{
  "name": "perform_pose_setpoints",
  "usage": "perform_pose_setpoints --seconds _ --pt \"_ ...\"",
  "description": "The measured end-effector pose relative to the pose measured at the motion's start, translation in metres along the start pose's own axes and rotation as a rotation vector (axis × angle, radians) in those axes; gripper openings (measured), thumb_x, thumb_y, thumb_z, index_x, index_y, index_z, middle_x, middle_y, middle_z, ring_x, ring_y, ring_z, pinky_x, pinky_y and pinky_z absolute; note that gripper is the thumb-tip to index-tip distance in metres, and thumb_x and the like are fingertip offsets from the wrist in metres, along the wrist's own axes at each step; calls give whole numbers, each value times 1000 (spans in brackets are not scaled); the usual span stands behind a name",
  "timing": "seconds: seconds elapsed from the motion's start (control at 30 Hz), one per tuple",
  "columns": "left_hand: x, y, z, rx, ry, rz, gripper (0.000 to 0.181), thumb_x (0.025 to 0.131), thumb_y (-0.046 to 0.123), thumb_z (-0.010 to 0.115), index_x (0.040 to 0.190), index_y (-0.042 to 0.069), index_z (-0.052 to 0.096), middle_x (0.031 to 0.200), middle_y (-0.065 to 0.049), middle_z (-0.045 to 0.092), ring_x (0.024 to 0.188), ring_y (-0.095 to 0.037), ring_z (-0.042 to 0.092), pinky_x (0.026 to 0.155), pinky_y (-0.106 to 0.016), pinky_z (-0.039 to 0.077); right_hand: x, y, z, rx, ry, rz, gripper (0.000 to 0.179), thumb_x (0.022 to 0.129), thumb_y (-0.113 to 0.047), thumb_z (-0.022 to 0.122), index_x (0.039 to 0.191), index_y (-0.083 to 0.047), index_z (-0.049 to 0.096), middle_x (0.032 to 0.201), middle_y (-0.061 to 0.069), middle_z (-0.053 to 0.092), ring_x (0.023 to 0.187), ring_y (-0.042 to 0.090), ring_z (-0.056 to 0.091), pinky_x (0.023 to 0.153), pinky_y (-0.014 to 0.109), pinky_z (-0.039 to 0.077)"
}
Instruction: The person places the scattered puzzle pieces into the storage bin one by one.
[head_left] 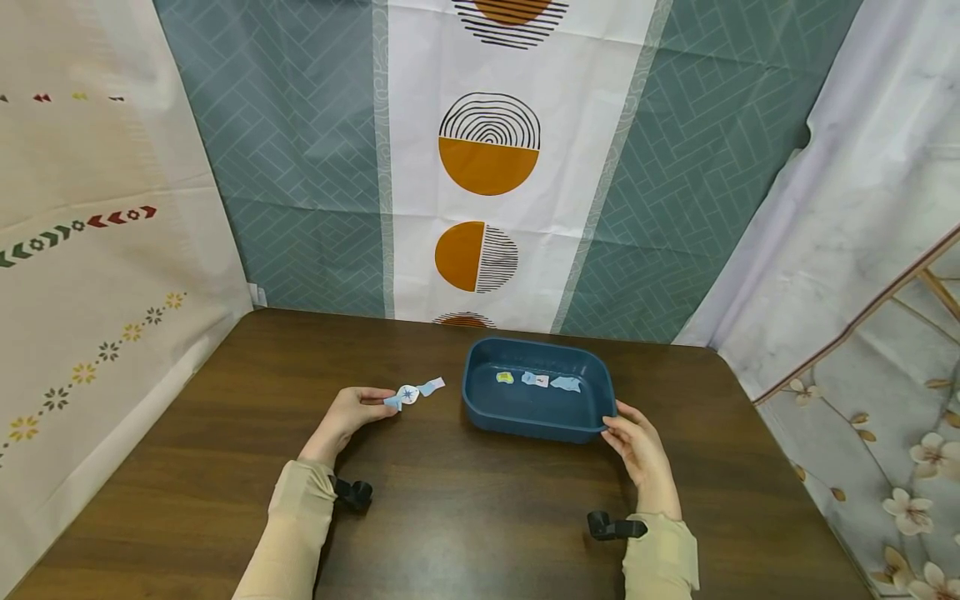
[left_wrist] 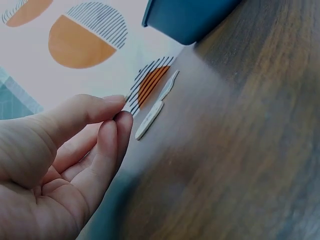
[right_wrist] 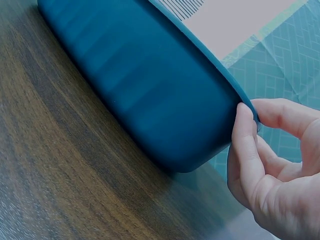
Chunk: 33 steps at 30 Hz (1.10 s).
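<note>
Bin point(head_left: 517, 424) stretches lengthwise left to right, right grip point(head_left: 639, 450) pinching its near-right corner point(head_left: 588, 434), left grip point(head_left: 348, 417) pinching a light-blue piece point(head_left: 393, 403).

1. The left sleeve point(head_left: 294, 512), at seven o'clock, is pale beige and creased.
2. The right sleeve point(head_left: 662, 557), at five o'clock, matches.
3. The left wrist camera point(head_left: 358, 495) is black, jutting toward four o'clock.
4. The right wrist camera point(head_left: 613, 527), black too, juts toward nine o'clock.

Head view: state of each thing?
Blue tray: upright on table
Left hand: pinching pale-blue piece
Right hand: gripping tray rim
Star-marked disc: on table
Blue-white piece: on table
Yellow-green piece: in tray
Middle piece: in tray
Jagged blue piece: in tray
</note>
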<state>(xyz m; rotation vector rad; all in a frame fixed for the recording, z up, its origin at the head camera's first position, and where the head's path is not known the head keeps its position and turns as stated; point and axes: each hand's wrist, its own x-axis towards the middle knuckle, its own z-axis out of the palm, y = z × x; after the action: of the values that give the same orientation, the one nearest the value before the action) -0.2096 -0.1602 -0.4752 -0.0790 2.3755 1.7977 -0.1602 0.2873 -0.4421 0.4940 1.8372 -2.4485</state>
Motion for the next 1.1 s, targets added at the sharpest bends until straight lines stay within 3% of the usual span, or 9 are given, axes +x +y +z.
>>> perform_pose_setpoints --seconds 0.43,0.7,0.97,1.1 --pt "-3 12 3 10 -36 11 42 83 12 77 120 -5 67 123 -21 63 87 -9 60 76 -22 50 2 -2 1 1 -8 -7 32 92 6 52 119 -11 48 74 -7 59 66 3 57 71 15 53" --pt "4 20 9 -22 -46 38 41 83 9 76 120 -7 66 115 -18 67 86 -9 62 78 -22 50 2 -2 2 17 -1 -4 30 92 7 52 116 -12 50 74 -6 59 65 4 57 70 16 53" --pt "11 40 23 -85 -67 57 42 84 4 74 122 -10 63 117 -23 66 78 -5 63 79 -26 55 2 0 1 19 -7 -17 30 91 7 51 114 -12 50 73 -7 60 65 3 57 69 15 53" --pt "15 52 32 -91 -75 61 41 85 6 73 123 -8 64 117 -23 65 80 -11 64 80 -32 55 2 1 0 12 0 -6 30 92 6 51 117 -11 49 73 -7 60 65 3 57 70 16 53"
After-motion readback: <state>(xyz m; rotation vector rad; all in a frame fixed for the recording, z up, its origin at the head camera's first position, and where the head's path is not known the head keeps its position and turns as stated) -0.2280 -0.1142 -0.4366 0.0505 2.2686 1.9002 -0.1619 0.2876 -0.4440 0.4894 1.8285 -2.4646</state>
